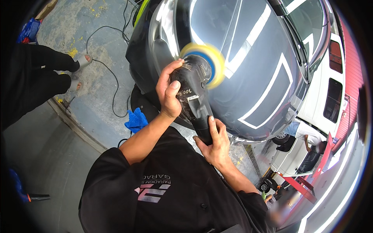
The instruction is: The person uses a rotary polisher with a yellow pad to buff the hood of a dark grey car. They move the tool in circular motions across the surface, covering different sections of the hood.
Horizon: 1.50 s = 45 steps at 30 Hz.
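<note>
A black power polisher (pixel 196 106) lies between my two hands, its yellow foam pad (pixel 220 66) against the glossy dark grey car hood (pixel 256 58). The pad's rim looks smeared, as if turning, and a blue backing plate shows beside it. My left hand (pixel 169 91) is closed over the polisher's head, near the pad. Lower down, my right hand (pixel 216 144) wraps round the rear handle. Close to the pad is the car's headlight (pixel 162 33). Bright light strips reflect in the paint.
A black cord (pixel 110 72) runs over the grey floor at the left. A blue cloth (pixel 136 120) is by my left forearm. A person in dark trousers and sandals (pixel 83 60) stands at the left. A white van (pixel 326 112) and another person (pixel 305 132) are at the right.
</note>
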Available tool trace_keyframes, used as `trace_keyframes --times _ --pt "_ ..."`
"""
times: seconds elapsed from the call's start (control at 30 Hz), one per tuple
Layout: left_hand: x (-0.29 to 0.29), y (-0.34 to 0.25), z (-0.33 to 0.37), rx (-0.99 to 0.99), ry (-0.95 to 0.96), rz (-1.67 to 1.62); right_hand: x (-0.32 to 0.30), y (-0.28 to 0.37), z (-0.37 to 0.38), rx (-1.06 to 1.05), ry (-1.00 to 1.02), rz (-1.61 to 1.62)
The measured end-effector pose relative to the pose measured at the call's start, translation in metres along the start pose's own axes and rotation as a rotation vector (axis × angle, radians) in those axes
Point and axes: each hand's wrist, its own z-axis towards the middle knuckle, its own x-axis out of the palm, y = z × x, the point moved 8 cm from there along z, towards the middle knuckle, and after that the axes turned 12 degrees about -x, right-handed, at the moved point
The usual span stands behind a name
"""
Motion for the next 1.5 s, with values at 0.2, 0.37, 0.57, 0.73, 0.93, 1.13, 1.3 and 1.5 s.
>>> trace_keyframes --times 0.2,0.37,0.57,0.73,0.93,1.13,1.3,1.5 --pt "0.003 -0.008 0.017 -0.01 0.035 0.055 -0.001 -0.002 0.013 0.03 -0.018 0.045" --pt "0.002 -0.013 0.031 -0.029 0.035 0.058 -0.002 -0.001 0.028 0.042 -0.014 0.08" --pt "0.002 -0.02 0.048 -0.041 0.054 0.051 -0.003 0.002 0.045 0.035 -0.019 0.1" --pt "0.005 -0.028 0.066 -0.063 0.042 0.031 -0.007 0.005 0.064 0.068 -0.006 0.122" --pt "0.009 -0.037 0.089 -0.086 0.068 0.074 -0.012 0.007 0.085 0.09 -0.001 0.139" --pt "0.012 -0.046 0.111 -0.077 0.048 0.141 -0.012 0.006 0.105 0.084 -0.027 0.183" --pt "0.027 -0.05 0.104 -0.005 0.038 0.289 -0.011 -0.002 0.098 0.12 0.015 0.205" --pt "0.039 -0.035 0.067 0.008 0.07 0.31 -0.009 -0.019 0.061 0.151 -0.014 0.267"
